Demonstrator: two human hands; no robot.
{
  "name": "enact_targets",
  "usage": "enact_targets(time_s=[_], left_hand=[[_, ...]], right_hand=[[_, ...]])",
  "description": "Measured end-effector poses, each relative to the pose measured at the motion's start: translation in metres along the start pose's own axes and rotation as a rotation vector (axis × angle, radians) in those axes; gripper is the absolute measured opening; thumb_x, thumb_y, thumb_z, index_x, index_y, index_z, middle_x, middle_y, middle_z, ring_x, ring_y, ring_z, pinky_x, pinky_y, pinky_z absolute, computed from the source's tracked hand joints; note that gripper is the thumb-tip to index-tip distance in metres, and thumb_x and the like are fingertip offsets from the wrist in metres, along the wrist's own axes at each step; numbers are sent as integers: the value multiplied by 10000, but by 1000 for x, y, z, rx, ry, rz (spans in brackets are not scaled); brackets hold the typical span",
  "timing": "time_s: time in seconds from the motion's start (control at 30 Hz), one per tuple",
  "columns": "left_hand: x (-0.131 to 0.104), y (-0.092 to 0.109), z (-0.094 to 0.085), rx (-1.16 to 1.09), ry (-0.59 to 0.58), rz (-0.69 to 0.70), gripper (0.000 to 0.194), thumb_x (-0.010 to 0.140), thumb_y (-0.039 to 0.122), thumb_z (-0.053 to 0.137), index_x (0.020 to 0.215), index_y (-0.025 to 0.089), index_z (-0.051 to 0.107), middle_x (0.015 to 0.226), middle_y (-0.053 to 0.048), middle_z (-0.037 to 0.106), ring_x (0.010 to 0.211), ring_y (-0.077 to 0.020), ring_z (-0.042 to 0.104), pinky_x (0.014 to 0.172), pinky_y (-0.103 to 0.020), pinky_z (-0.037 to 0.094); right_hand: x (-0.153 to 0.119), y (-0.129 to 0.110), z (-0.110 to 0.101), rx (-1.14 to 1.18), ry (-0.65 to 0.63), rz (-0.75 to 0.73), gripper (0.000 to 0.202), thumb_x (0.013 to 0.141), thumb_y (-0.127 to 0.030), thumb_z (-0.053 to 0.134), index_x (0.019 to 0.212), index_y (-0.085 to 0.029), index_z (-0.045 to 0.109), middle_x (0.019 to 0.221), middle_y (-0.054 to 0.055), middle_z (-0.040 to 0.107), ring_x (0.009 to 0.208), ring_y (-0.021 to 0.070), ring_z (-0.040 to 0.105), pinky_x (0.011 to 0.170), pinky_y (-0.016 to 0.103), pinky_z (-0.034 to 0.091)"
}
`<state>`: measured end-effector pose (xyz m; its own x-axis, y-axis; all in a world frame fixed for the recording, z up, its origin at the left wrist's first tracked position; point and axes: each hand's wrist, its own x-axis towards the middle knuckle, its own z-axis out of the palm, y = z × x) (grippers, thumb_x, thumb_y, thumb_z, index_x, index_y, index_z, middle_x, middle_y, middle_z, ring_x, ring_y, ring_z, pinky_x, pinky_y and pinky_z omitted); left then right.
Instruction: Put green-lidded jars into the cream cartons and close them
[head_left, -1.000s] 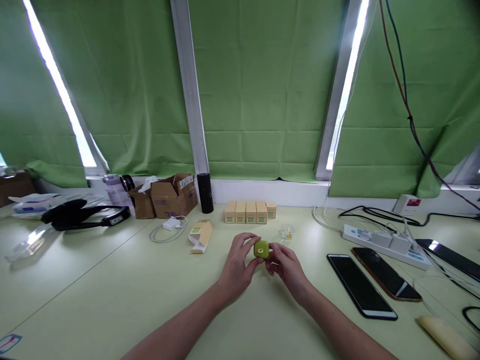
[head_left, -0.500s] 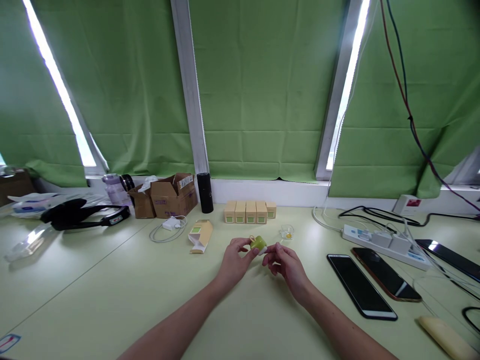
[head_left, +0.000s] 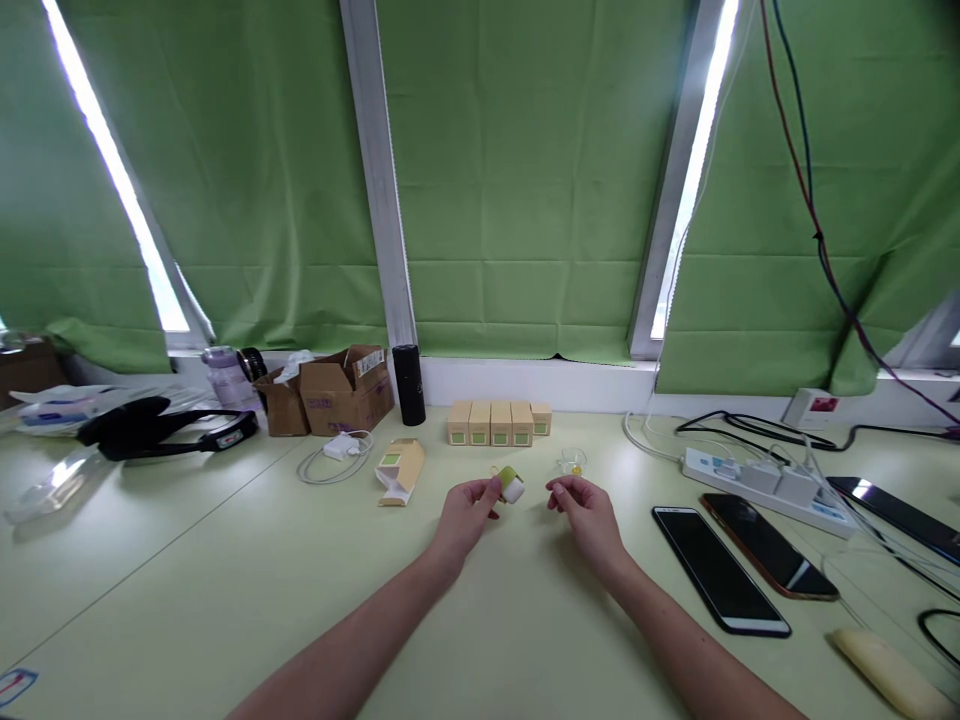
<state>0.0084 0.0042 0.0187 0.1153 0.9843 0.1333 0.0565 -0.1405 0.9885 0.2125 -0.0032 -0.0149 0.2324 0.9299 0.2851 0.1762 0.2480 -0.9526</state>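
Between the thumb and fingers of my left hand (head_left: 466, 512) is a small rounded green-and-white object (head_left: 511, 485), its white end tilted to the lower right. Its exact kind does not show. My right hand (head_left: 589, 515) is a short way to the right, apart from it, with thumb and fingertips pinched together; anything between them is too small to make out. Just beyond the right fingertips stands a small clear container (head_left: 573, 462) with something yellow in it. An opened kraft paper box (head_left: 400, 472) lies left of my left hand.
Several small kraft boxes (head_left: 490, 424) stand in a row behind my hands. A black cylinder (head_left: 409, 386) and cardboard boxes (head_left: 349, 392) are at back left, with a charger (head_left: 342, 446) before them. To the right lie phones (head_left: 720, 570) and a power strip (head_left: 765, 490).
My right hand has moved right, away from the green-and-white object. My left hand has shifted slightly left and turned the object so more of its white end shows.
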Motion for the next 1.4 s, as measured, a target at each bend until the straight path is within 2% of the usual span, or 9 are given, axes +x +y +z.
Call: enact_targets(time_s=[0.1,0.2,0.43,0.53,0.7,0.83,1.1,1.23,1.4], left_hand=[[1,-1,-1,-38,19,-38,681,727,785,696,871,131,820,898,-109,757,742,-192,614,739,-318,520],[1,-2,-1,-66,19,-52,691,720,793,699,846,123,812,892,-112,742,758,-191,607,743,-315,521],[0,-1,0,-67,24,-59,658,747,766,700,865,129,815,908,-105,742,762,-186,605,751,-313,521],[-1,0,0,-60,21,-46,644,757,753,702,869,130,818,908,-110,748,764,-193,611,755,-321,527],[-1,0,0,-72,40,-25,667,765,762,689,911,124,820,922,-115,754,794,-200,623,759,-323,535],[0,-1,-1,-95,89,13,689,755,767,696,960,120,819,943,-120,762,851,-216,634,752,-315,543],[5,-7,-3,-141,188,44,684,768,762,692,994,126,805,1045,-135,776,854,-208,651,768,-324,540],[5,-6,-4,-164,187,34,672,773,748,702,1031,137,806,1086,-130,778,869,-206,655,784,-328,542],[5,-6,-4,-186,183,51,667,749,747,725,1001,136,812,1064,-127,782,875,-211,649,776,-328,540]], right_hand=[[16,16,-14,-115,153,19,341,822,-496,640,1020,-227,706,852,65,711,813,265,623,743,384,463],[32,30,-26,-228,275,50,453,776,-381,634,1200,-222,638,1063,109,709,1005,320,613,858,433,459],[66,50,-31,-352,215,63,812,625,-173,642,1425,-221,518,1421,113,607,1351,367,460,1048,446,405],[77,53,-30,-359,180,93,829,579,-120,638,1397,-218,545,1371,114,650,1370,383,437,1050,467,396],[72,48,-24,-305,168,112,503,618,-156,692,1114,-240,677,1122,91,737,1258,364,538,1052,496,386],[52,37,-11,-158,121,84,394,622,-237,767,1007,-247,686,1059,72,750,1128,320,614,1002,466,452],[1,-1,12,289,-96,134,563,699,-578,828,1088,-190,706,1053,134,769,909,289,725,734,429,589],[-15,-21,8,789,-260,304,424,717,-460,877,1028,-197,759,1025,113,770,934,277,738,853,437,576],[-20,-34,5,921,-370,304,355,791,-446,779,1023,-178,795,986,132,771,822,239,697,761,385,543]])
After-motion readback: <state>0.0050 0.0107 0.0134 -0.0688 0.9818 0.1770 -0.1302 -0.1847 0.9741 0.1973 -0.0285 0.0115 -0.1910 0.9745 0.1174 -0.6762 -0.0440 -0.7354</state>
